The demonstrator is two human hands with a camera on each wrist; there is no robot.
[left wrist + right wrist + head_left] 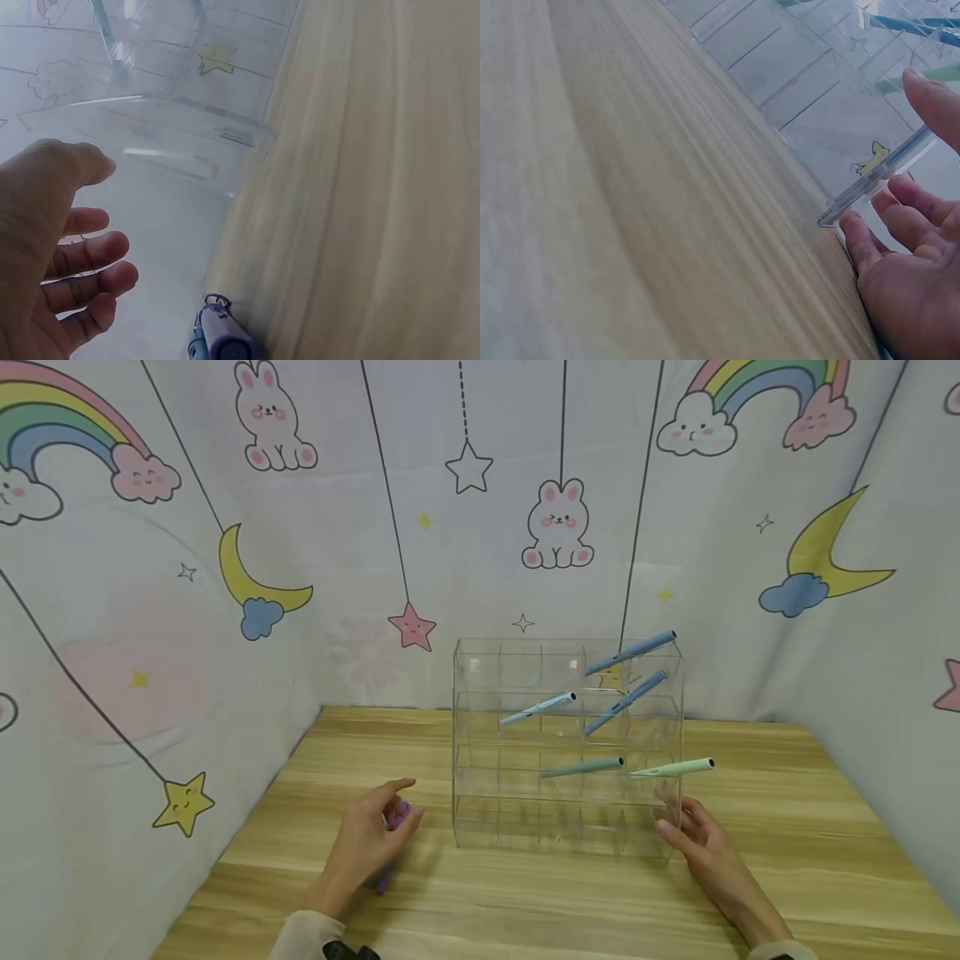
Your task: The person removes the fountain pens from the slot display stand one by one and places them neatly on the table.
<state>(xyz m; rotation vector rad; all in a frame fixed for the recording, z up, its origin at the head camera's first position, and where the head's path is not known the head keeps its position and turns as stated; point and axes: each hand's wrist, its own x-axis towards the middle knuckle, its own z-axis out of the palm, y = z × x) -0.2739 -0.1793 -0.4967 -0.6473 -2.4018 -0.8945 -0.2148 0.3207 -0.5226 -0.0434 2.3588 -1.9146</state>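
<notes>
A clear tiered rack (517, 785) stands upright on the table, holding several slanted pens: two blue, a pale blue pen (538, 708), a grey-green pen (585, 767) and a light green pen (675, 768). My right hand (701, 847) grips the rack's lower right edge; in the right wrist view the side panel (885, 171) runs between thumb and fingers. Left of the rack, my left hand (371, 831) hovers with thumb and forefinger apart, nothing between them. Below it lies a purple pen (384, 878), partly covered by the hand. Beside that pen, a blue pen (197, 346) shows in the left wrist view.
The wood-grain table (525, 910) ends at a white curtain (360, 527) printed with rabbits, stars and rainbows, which hangs behind and along both sides. The rack's back right corner comes near the rear curtain. A dark strap (348, 952) sits at my left wrist.
</notes>
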